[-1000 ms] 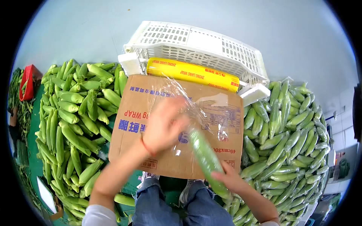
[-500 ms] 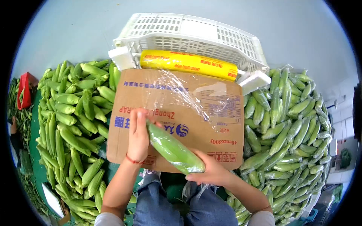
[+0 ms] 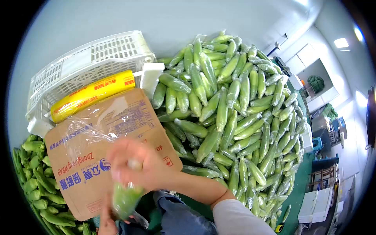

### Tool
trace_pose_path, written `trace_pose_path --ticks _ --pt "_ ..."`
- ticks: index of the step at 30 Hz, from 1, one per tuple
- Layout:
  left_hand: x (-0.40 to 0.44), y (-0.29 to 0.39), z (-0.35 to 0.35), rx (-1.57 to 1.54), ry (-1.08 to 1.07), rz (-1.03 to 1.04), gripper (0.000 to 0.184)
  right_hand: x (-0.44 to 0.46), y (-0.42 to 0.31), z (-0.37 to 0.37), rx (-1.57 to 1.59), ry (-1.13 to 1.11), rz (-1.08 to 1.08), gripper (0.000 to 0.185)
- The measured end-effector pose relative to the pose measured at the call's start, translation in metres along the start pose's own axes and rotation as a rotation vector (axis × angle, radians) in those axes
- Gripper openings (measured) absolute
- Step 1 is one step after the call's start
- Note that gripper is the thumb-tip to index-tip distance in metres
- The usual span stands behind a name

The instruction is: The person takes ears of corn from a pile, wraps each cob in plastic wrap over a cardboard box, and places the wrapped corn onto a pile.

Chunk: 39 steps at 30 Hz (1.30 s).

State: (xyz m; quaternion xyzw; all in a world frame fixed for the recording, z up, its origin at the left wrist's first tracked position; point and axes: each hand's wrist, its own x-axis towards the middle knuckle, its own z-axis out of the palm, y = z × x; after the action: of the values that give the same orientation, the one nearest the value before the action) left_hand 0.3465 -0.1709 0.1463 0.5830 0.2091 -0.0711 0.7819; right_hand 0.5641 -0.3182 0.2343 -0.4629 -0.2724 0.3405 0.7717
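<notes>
A green ear of corn in its husk (image 3: 127,199), covered in clear film, is low in the head view in front of the cardboard box. My right hand (image 3: 135,164), blurred by motion, has its fingers curled around the corn's upper end. At the bottom edge, my left hand (image 3: 105,223) is closed against the corn's lower side; much of it is out of view or hidden. The printed cardboard box (image 3: 78,160) lies flat beyond my hands, with loose clear film (image 3: 88,129) across its top.
A yellow roll of cling film (image 3: 92,96) sits on white end supports behind the box, before a white plastic crate (image 3: 90,55). Film-wrapped corn ears (image 3: 235,129) are heaped on the right. Unwrapped corn (image 3: 43,184) is piled at left. Shelves and equipment stand far right.
The view has swung right, showing more of the wrapped heap. The corn has gone from slanted to more upright and lower. My right hand has moved to its upper end, my left hand to its lower side.
</notes>
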Motion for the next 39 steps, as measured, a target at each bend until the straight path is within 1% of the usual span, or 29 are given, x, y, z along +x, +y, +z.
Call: trace_pose_path --ticks 1,2,3,4,5,7,8,9,11,12,13,14,15,16,17,18,20,21,22,23,26,27,29,31,33,35,36,37,39 --pt "-0.006 0.005 0.008 0.052 0.065 0.203 0.057 -0.002 0.002 -0.002 0.085 0.13 -0.03 0.05" --pt "0.008 0.013 -0.015 0.825 -0.085 0.458 0.067 0.002 0.014 -0.004 0.184 0.26 -0.202 0.05" --pt "0.022 0.016 -0.005 0.878 -0.028 0.559 0.067 0.006 0.023 -0.002 0.284 0.385 -0.379 0.05" --pt "0.041 0.015 0.009 0.935 0.034 0.667 0.067 -0.004 0.028 0.017 0.435 0.577 -0.282 0.047" --pt "0.056 0.022 0.023 0.993 0.095 0.776 0.068 -0.016 0.045 0.019 0.391 0.59 -0.168 0.046" --pt "0.075 0.06 0.057 1.113 -0.048 0.563 0.07 -0.032 0.086 0.001 0.301 0.611 0.069 0.043" --pt "0.079 0.068 0.065 1.158 -0.108 0.446 0.071 -0.037 0.092 -0.024 0.374 0.617 0.02 0.039" --pt "0.079 0.065 0.064 1.133 -0.107 0.499 0.07 -0.047 0.094 -0.057 0.443 0.619 -0.028 0.035" --pt "0.077 0.053 0.052 1.091 -0.116 0.611 0.068 -0.055 0.039 -0.119 0.257 0.757 -0.101 0.025" --pt "0.07 0.044 0.038 1.099 -0.06 0.554 0.067 -0.059 0.012 -0.15 0.159 0.83 -0.127 0.023" --pt "0.064 0.036 0.023 1.123 0.006 0.518 0.068 -0.054 -0.033 -0.178 -0.116 0.991 -0.165 0.031" --pt "0.058 0.028 0.008 1.141 0.067 0.475 0.069 -0.052 -0.074 -0.226 -0.339 0.969 -0.315 0.038" --pt "0.051 0.019 -0.004 1.158 0.122 0.427 0.07 -0.047 -0.126 -0.271 -0.367 0.927 -0.366 0.042" --pt "0.048 0.009 -0.014 1.206 0.202 0.451 0.069 -0.038 -0.168 -0.336 -0.434 1.135 -0.568 0.043" --pt "0.048 -0.001 -0.024 1.256 0.293 0.478 0.068 -0.05 -0.208 -0.396 -0.659 1.397 -0.54 0.044" --pt "0.046 -0.009 -0.029 1.311 0.402 0.495 0.067 -0.052 -0.23 -0.439 -0.473 1.457 -0.716 0.05" --pt "0.05 -0.01 -0.028 1.336 0.507 0.519 0.066 -0.042 -0.226 -0.417 -0.425 1.443 -0.677 0.051" --pt "0.052 -0.008 -0.032 1.364 0.57 0.515 0.065 -0.023 -0.188 -0.386 -0.436 1.321 -0.825 0.038" --pt "0.054 -0.01 -0.041 1.342 0.624 0.499 0.064 -0.006 -0.142 -0.315 -0.613 1.118 -0.696 0.037" --pt "0.057 -0.009 -0.046 1.312 0.676 0.487 0.063 -0.015 -0.107 -0.288 -1.117 0.812 -0.204 0.041" --pt "0.077 0.021 -0.068 1.324 0.765 0.535 0.061 -0.017 0.019 -0.126 -1.153 0.105 0.117 0.064" --pt "0.091 0.023 -0.084 1.351 0.793 0.599 0.061 -0.019 0.06 -0.122 -1.576 -0.107 -0.08 0.067" --pt "0.115 0.036 -0.107 1.472 0.771 0.751 0.052 -0.005 0.092 -0.11 -1.648 -0.044 -0.178 0.046" --pt "0.14 0.039 -0.135 1.485 0.668 0.92 0.034 0.025 0.1 -0.105 -1.684 0.026 -0.293 0.033" --pt "0.142 0.045 -0.15 1.333 0.418 0.676 0.017 0.041 0.099 -0.098 -1.494 -0.007 -0.194 0.016" --pt "0.111 0.057 -0.146 1.358 0.387 0.609 0.013 0.025 0.094 -0.101 -1.48 0.136 -0.051 0.01" --pt "0.088 0.053 -0.148 1.422 0.406 0.75 0.013 0.009 0.099 -0.119 -1.278 0.141 -0.136 0.005" --pt "0.066 0.04 -0.143 1.472 0.402 0.891 0.013 -0.014 0.099 -0.126 -1.112 0.256 -0.083 0.003" --pt "0.016 0.013 -0.138 1.494 0.337 0.936 0.014 -0.057 0.072 -0.127 -0.831 0.319 0.189 0.003"
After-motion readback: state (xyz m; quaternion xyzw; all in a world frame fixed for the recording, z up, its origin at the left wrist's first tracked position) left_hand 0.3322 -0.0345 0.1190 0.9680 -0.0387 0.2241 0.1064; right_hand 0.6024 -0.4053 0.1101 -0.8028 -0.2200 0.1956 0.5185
